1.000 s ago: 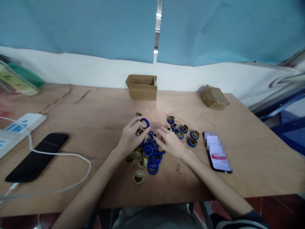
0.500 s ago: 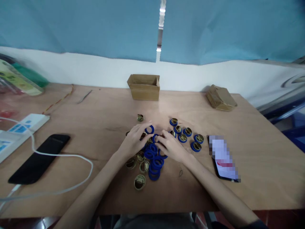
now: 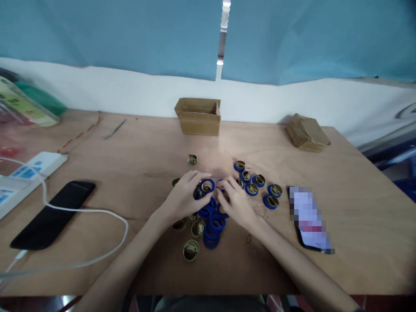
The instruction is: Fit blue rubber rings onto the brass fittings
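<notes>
My left hand (image 3: pixel 187 195) pinches a blue ring (image 3: pixel 207 186) between thumb and fingers. Close beside it, my right hand (image 3: pixel 235 200) has its fingertips closed on a second blue ring (image 3: pixel 220 185), mostly covered by the fingers. Under and in front of both hands lies a pile of blue rings (image 3: pixel 211 242). Several gold-coloured round metal pieces (image 3: pixel 190 251), some with a bar across, lie left of the pile. To the right of my right hand, several such pieces sit in blue rings (image 3: pixel 251 189).
An open cardboard box (image 3: pixel 199 125) stands against the wall, with another brown box (image 3: pixel 307 133) at the back right. A lit phone (image 3: pixel 308 221) lies right, a black phone (image 3: pixel 53 216) with a white cable (image 3: pixel 97 211) left, near a power strip (image 3: pixel 35 169).
The left hand's ring has come down slightly and now faces me more fully between thumb and fingers. The right hand's ring has shifted slightly right, away from it. The view has tilted a little.
</notes>
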A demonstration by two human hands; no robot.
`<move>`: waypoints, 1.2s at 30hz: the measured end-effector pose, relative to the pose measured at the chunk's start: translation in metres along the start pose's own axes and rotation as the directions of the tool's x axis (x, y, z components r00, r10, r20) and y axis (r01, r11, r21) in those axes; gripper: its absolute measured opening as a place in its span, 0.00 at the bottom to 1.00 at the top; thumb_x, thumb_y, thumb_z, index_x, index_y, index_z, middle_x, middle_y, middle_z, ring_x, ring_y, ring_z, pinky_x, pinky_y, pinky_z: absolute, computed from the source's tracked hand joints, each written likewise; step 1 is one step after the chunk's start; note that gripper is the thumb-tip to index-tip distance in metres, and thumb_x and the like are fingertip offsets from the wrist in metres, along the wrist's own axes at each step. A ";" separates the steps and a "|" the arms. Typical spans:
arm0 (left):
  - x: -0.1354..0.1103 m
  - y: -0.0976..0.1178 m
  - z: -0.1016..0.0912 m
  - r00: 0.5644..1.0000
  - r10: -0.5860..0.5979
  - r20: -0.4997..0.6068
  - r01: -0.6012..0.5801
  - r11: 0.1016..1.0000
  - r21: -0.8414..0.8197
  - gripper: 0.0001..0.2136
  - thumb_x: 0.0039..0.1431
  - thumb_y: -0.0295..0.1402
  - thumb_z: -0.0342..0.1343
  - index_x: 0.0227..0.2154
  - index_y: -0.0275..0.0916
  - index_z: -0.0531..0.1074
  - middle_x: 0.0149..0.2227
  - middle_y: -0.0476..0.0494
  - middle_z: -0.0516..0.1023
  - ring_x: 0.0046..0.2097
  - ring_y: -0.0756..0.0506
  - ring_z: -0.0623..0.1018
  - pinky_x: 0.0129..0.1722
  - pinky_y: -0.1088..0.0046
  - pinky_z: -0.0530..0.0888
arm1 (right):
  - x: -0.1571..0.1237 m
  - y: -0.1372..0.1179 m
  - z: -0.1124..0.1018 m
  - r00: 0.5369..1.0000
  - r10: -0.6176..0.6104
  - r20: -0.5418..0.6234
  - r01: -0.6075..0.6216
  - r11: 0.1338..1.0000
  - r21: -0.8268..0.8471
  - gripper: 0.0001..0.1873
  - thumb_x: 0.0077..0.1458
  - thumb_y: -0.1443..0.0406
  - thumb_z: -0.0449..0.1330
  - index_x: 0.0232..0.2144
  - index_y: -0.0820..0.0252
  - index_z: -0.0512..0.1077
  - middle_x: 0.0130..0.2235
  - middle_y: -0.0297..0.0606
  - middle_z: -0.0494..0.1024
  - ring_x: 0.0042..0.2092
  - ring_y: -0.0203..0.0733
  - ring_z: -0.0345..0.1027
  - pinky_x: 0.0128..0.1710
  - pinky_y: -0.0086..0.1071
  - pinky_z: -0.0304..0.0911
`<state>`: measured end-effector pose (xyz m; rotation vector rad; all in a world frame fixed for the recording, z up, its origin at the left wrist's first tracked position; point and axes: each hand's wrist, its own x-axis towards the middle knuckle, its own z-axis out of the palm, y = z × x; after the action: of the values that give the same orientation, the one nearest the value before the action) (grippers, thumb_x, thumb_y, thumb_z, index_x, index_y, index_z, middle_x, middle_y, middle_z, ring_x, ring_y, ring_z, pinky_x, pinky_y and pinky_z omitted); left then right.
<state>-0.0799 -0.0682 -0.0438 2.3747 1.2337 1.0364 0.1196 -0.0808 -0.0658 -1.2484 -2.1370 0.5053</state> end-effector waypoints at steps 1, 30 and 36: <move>0.000 0.000 -0.001 1.000 -0.021 -0.007 0.021 0.999 -0.031 0.17 0.58 0.28 0.61 0.50 0.41 0.70 0.42 0.43 0.79 0.46 0.42 0.80 0.47 0.63 0.78 | 0.000 -0.001 0.001 1.000 -0.019 -0.003 0.019 0.999 0.036 0.07 0.66 0.70 0.51 0.39 0.56 0.69 0.42 0.43 0.72 0.44 0.47 0.70 0.44 0.40 0.70; -0.002 -0.015 0.011 0.982 0.190 -0.008 -0.188 0.975 0.116 0.08 0.70 0.24 0.50 0.37 0.40 0.73 0.40 0.42 0.78 0.44 0.44 0.75 0.46 0.65 0.76 | 0.001 -0.006 -0.004 0.970 0.195 -0.148 -0.167 0.969 0.182 0.05 0.64 0.66 0.54 0.38 0.56 0.70 0.34 0.37 0.77 0.32 0.40 0.72 0.30 0.30 0.66; -0.009 0.001 0.008 0.951 0.294 -0.100 -0.279 0.950 0.138 0.10 0.70 0.22 0.47 0.46 0.40 0.70 0.47 0.39 0.79 0.50 0.44 0.78 0.53 0.63 0.77 | -0.001 -0.019 -0.019 0.975 0.209 0.081 -0.224 0.890 0.398 0.11 0.69 0.62 0.52 0.50 0.56 0.68 0.32 0.33 0.80 0.31 0.39 0.77 0.31 0.30 0.71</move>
<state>-0.0769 -0.0749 -0.0536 2.6819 1.0347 1.2373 0.1208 -0.0906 -0.0412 -1.2432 -1.8005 1.0179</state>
